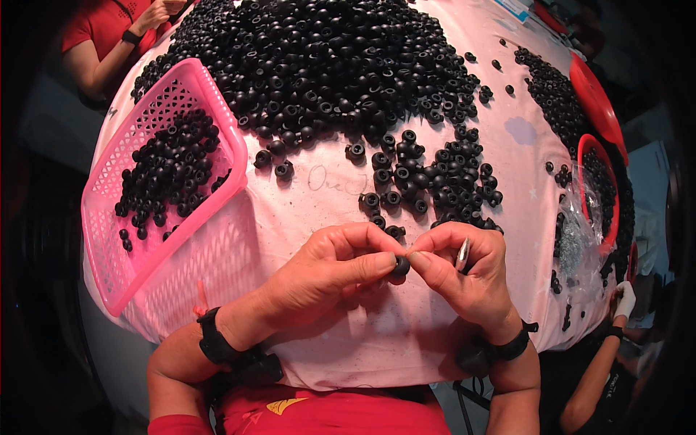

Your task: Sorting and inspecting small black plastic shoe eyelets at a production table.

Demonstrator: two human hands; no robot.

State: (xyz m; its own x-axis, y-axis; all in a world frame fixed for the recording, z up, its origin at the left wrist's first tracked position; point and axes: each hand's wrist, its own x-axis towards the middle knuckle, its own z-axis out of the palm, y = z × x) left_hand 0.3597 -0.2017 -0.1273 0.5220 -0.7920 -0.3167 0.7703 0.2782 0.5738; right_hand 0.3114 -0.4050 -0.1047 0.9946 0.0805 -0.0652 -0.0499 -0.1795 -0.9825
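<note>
Over the near part of the table, my left hand (312, 272) is closed, pinching a small round black rubber-like part (400, 267) between thumb and fingers. My right hand (471, 286) is closed too, its thumb and forefinger pressed together right beside that part. Whether the right fingertips grip a bit of it is too small to tell. A slim silver metal tool (462, 255) with a pointed tip sticks up from the curled fingers of my right hand. Just beyond my hands lies a loose cluster of similar black parts (435, 181), several showing a round hole.
A pink perforated basket (239, 156) stands at the left, partly filled with black parts. A large black heap (312, 65) covers the far table. At right are red trays (598, 98), clear plastic (576, 239) and more parts. Other people work at the far left (109, 47) and lower right (598, 377).
</note>
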